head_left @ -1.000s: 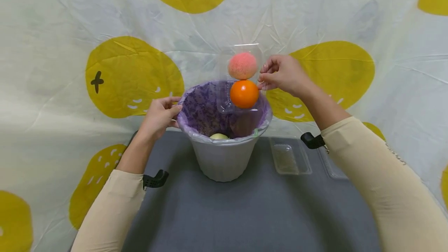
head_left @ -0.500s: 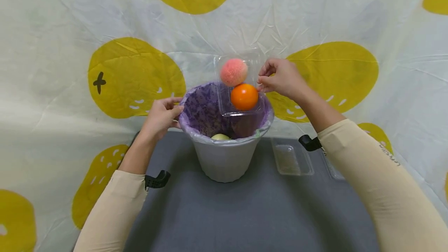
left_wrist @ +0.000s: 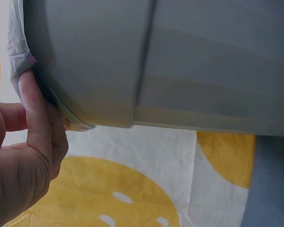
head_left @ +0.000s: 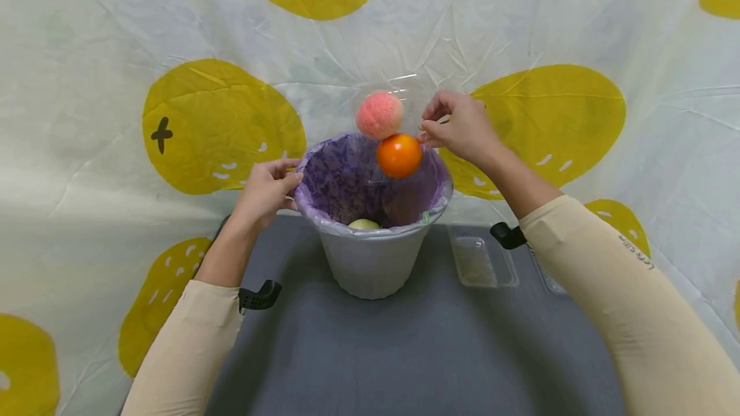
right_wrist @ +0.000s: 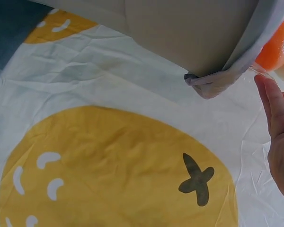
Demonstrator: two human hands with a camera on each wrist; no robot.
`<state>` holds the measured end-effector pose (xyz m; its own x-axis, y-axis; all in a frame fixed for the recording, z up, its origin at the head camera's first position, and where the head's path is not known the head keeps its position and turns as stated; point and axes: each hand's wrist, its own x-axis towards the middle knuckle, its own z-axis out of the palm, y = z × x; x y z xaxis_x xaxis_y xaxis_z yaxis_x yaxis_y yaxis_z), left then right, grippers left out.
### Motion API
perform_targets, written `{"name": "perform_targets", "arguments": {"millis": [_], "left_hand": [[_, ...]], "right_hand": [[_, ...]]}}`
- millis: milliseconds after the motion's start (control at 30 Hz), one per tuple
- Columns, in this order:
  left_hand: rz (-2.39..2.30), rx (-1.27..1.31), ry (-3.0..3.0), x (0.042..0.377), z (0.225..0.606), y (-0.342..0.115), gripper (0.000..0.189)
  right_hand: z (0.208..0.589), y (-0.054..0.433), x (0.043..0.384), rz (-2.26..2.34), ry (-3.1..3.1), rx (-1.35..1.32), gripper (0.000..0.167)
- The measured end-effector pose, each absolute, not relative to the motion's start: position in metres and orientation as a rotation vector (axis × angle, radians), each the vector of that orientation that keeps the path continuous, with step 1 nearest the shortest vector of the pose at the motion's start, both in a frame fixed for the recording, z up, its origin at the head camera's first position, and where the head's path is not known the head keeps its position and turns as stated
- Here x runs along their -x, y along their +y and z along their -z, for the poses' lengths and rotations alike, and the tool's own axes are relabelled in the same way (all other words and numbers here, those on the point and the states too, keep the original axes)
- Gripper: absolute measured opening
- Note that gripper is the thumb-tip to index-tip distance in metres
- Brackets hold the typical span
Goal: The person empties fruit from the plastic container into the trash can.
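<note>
In the head view a white bin (head_left: 370,268) stands upright on the table, lined with a purple-patterned bag (head_left: 341,178). A pale yellow-green round thing (head_left: 364,224) shows inside it, mostly hidden by the front rim. My left hand (head_left: 263,194) pinches the bin's left rim and the liner between thumb and fingers. Above the bin's back right, my right hand (head_left: 462,127) pinches the right edge of a clear plastic tray (head_left: 409,122). The tray holds a pink fuzzy peach (head_left: 379,114) and, just below it, a glossy orange (head_left: 399,155).
Right of the bin, a clear plastic tray (head_left: 476,262) lies on the grey table (head_left: 370,358). Another clear tray (head_left: 549,275) is partly hidden by the right forearm. A white cloth with yellow shapes (head_left: 225,127) hangs behind.
The tray has tilted and shifted slightly left with my right hand. The peach has rolled left within it, so it no longer sits straight above the orange. My left hand stays on the rim.
</note>
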<state>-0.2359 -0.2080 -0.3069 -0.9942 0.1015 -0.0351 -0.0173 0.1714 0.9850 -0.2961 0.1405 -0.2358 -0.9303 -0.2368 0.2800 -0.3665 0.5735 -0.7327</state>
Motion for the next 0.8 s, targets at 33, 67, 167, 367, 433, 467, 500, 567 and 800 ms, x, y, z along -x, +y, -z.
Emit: {"name": "perform_targets", "arguments": {"millis": [33, 67, 167, 367, 433, 467, 500, 567, 800], "left_hand": [[-1.967, -0.085, 2.331, 0.236, 0.307, -0.208, 0.046], [-1.970, -0.086, 2.332, 0.236, 0.307, -0.208, 0.046], [-1.971, -0.085, 2.337, 0.236, 0.306, -0.208, 0.046], [-1.953, -0.085, 2.352, 0.235, 0.305, -0.205, 0.047], [-1.949, -0.084, 2.352, 0.234, 0.305, -0.204, 0.047], [-1.947, -0.084, 2.353, 0.234, 0.305, -0.204, 0.047], [-1.948, -0.084, 2.352, 0.234, 0.305, -0.204, 0.047], [-1.951, -0.081, 2.350, 0.234, 0.305, -0.203, 0.047], [-1.950, -0.088, 2.337, 0.234, 0.305, -0.201, 0.048]], "right_hand": [[0.236, 0.140, 0.296, -1.280, -2.646, -0.516, 0.013], [0.235, 0.139, 0.296, -1.280, -2.643, -0.519, 0.013], [0.235, 0.138, 0.297, -1.273, -2.643, -0.531, 0.012], [0.239, 0.136, 0.299, -1.279, -2.634, -0.561, 0.009], [0.241, 0.136, 0.300, -1.277, -2.613, -0.552, 0.009], [0.241, 0.137, 0.300, -1.256, -2.609, -0.554, 0.008], [0.242, 0.137, 0.300, -1.223, -2.607, -0.564, 0.008], [0.245, 0.136, 0.301, -1.150, -2.617, -0.596, 0.008], [0.252, 0.135, 0.299, -1.014, -2.603, -0.644, 0.007]]}}
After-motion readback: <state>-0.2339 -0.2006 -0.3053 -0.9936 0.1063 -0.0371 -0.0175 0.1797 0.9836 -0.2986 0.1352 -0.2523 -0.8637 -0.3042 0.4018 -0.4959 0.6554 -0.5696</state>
